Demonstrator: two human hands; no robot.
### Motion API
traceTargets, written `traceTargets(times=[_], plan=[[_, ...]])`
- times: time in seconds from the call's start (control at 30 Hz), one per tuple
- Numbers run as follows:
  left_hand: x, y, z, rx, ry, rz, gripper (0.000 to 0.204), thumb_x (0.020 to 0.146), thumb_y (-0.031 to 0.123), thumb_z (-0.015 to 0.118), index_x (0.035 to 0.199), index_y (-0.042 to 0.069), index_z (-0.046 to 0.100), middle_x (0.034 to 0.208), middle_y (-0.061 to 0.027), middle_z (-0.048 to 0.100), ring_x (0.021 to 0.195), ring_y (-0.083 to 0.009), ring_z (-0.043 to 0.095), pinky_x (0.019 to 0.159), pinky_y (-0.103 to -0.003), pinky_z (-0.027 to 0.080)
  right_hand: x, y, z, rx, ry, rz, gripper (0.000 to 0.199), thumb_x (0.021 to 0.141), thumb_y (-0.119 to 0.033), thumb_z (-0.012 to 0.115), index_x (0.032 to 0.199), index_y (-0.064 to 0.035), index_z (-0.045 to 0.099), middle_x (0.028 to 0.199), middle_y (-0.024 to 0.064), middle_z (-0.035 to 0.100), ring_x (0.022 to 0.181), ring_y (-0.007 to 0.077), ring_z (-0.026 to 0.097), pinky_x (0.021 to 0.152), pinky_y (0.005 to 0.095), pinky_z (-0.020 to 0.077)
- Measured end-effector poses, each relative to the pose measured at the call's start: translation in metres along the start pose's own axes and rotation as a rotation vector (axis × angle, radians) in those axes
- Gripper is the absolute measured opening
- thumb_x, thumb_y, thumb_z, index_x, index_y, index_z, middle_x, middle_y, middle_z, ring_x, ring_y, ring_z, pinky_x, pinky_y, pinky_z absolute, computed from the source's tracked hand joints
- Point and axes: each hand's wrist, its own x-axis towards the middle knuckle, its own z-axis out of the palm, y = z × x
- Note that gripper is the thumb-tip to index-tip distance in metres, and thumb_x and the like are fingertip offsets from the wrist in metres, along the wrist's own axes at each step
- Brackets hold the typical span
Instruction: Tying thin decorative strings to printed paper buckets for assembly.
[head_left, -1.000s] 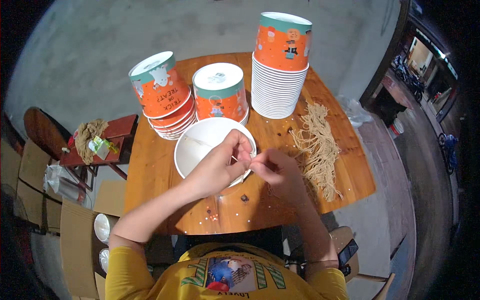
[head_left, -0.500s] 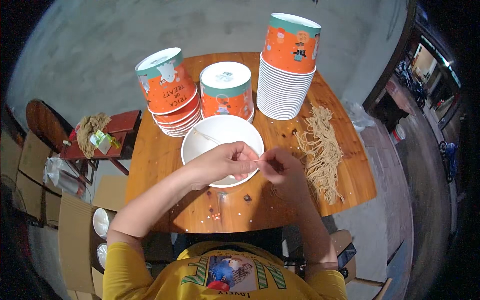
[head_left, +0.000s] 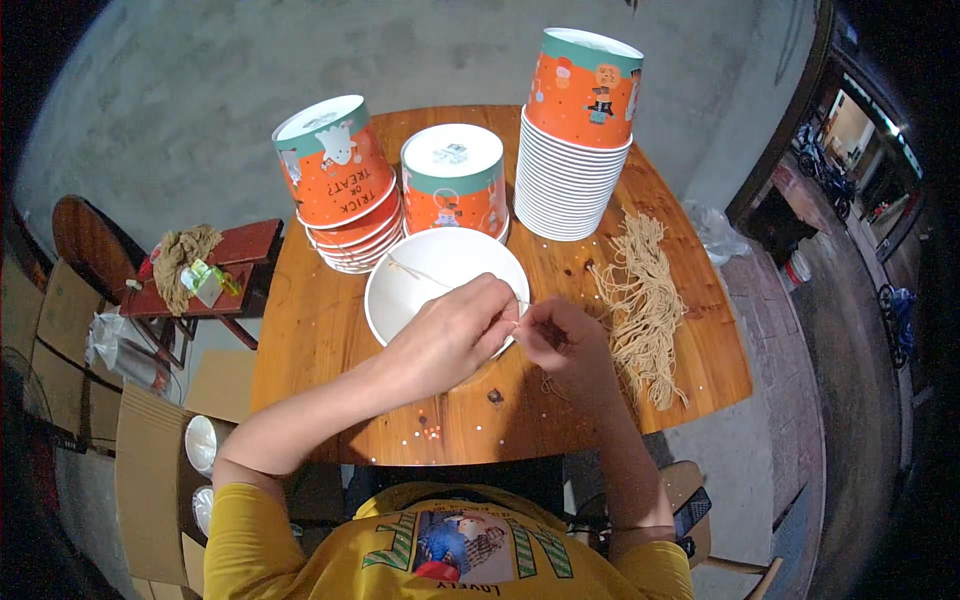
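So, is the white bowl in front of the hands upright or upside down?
Upright: the white bowl shows its open white inside, with a thin string lying across it.

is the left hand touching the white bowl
Touching. The head view shows the left hand lying across the near rim of the white bowl, fingers pinching a thin string that runs over the bowl, with no gap visible.

Three stacks of orange-and-teal printed paper cups (head_left: 455, 185) on table, small green packet (head_left: 208, 281) on red stool (head_left: 245, 245)
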Motion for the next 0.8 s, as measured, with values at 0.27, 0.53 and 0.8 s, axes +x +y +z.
traceTargets(times=[0.27, 0.53, 0.8], plan=[[-0.002, -0.008, -0.005, -0.100, 0.022, -0.130, 0.016, 0.086, 0.004, 0.055, 0.101, 0.002, 0.056, 0.094, -0.0130, 0.052, 0.086, -0.0273, 0.057, 0.076, -0.035, 0.046, -0.001, 0.004, 0.001, 0.017, 0.041, -0.003, 0.014, 0.082, -0.008, 0.068, 0.088, -0.0032, 0.057, 0.072, 0.0024, 0.056, 0.063, 0.0084, 0.052, 0.058, 0.0252, 0.0439], [-0.005, 0.012, 0.002, -0.004, -0.005, -0.126, 0.018, 0.086, 0.005, 0.055, 0.103, 0.002, 0.058, 0.090, -0.0150, 0.052, 0.087, -0.0317, 0.057, 0.075, -0.037, 0.047, -0.005, 0.005, 0.000, 0.015, 0.051, -0.009, 0.014, 0.079, -0.006, 0.067, 0.089, -0.0039, 0.057, 0.074, 0.0037, 0.057, 0.065, 0.0095, 0.054, 0.060, 0.0248, 0.0450], [-0.004, -0.005, 0.002, -0.229, -0.116, -0.303, 0.013, 0.088, 0.012, 0.057, 0.096, 0.001, 0.057, 0.083, -0.0116, 0.059, 0.076, -0.0224, 0.058, 0.070, -0.034, 0.047, -0.007, 0.003, 0.000, -0.048, 0.006, 0.026, 0.014, 0.077, -0.005, 0.068, 0.088, -0.0054, 0.058, 0.072, 0.0018, 0.056, 0.061, 0.0082, 0.051, 0.056, 0.0245, 0.0423]])
